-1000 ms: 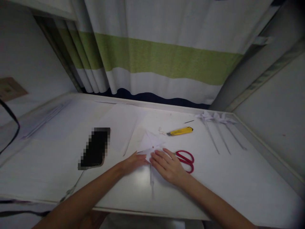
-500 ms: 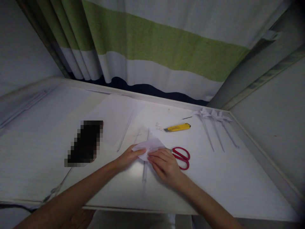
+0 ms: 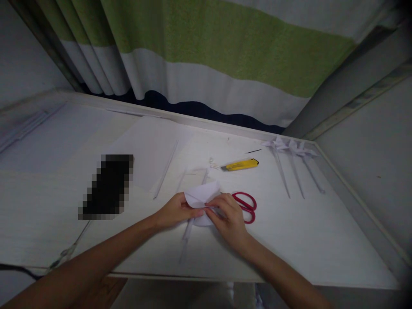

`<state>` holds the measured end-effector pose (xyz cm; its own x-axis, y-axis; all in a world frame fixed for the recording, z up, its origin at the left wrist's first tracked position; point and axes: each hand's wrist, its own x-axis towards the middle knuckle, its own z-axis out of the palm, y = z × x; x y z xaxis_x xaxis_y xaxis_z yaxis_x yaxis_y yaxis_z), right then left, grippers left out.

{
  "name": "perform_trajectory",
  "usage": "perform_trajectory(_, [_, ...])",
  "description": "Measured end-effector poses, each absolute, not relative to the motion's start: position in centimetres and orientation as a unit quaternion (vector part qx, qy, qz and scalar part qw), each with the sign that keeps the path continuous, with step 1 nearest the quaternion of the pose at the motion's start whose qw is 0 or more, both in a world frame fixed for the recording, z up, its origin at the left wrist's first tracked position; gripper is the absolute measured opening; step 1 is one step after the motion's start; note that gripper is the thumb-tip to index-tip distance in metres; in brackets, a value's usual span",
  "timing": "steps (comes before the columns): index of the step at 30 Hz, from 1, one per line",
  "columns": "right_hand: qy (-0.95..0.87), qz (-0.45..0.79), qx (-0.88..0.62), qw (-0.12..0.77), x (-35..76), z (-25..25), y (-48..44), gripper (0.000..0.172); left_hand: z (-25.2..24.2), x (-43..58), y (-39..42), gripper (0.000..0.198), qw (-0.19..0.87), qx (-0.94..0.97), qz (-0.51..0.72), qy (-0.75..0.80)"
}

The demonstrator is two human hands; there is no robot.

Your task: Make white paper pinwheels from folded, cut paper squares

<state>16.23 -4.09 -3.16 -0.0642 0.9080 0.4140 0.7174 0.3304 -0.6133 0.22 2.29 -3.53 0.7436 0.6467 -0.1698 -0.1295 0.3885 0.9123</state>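
Between my two hands is a piece of white paper (image 3: 202, 192), creased and bent up, with a lower flap showing beneath my fingers. My left hand (image 3: 178, 210) pinches its left side, thumb pointing inward. My right hand (image 3: 229, 216) has thumb and fingertips closed on the paper near its middle. A thin rolled paper stick (image 3: 186, 231) lies on the table under the paper, partly hidden. Just right of my right hand are red-handled scissors (image 3: 246, 208), their blades mostly covered by that hand.
Beyond my hands lies a yellow utility knife (image 3: 241, 165). Several paper pinwheels (image 3: 291, 148) on sticks rest at the back right. A paper sheet (image 3: 148, 146) and another paper stick (image 3: 165, 169) are left of centre. A blurred-out dark object (image 3: 107, 186) with a cable sits further left.
The paper has been tilted and bent up, its upper part now curving over. My right fingers have moved into a pinch at its middle. The camera view has shifted slightly.
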Motion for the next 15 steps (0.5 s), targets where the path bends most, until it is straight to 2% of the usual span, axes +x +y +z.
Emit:
perform_trajectory(5, [-0.702, 0.157, -0.566, 0.403, 16.14, -2.92, -4.02, 0.008, -3.36, 0.04, 2.34, 0.02, 0.777, 0.491, 0.265, 0.291])
perform_trajectory(15, [-0.694, 0.18, -0.564, 0.41, 16.12, -2.76, -3.9, 0.003, -4.12, -0.21, 2.42, 0.044, 0.778, 0.469, 0.288, 0.303])
